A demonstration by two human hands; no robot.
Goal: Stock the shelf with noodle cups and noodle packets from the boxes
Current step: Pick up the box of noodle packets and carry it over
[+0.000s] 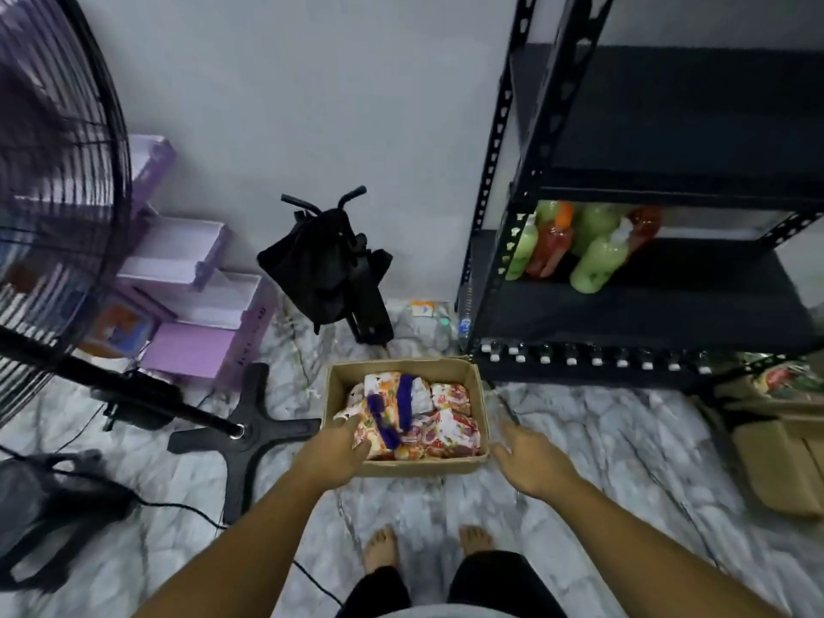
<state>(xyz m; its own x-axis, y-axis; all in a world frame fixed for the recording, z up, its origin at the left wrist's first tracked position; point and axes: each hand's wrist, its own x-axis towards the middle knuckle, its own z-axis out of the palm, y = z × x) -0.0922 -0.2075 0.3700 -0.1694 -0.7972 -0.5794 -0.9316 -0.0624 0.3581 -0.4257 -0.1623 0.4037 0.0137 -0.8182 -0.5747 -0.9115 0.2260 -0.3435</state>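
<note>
Lower centre of the frame, my left hand [341, 443] is down on the leftmost of the orange-and-white printed noodle packets [446, 421] in the open brown cardboard box [401, 365]. Blur stops me telling whether its fingers have closed round one. Further right, my right hand [524, 457] hovers relaxed and empty just beside the box's right wall. I'd get a full grip on a packet before lifting, then carry it to the black metal shelf [669, 301] at right, clear of the green and red bottles [593, 256].
</note>
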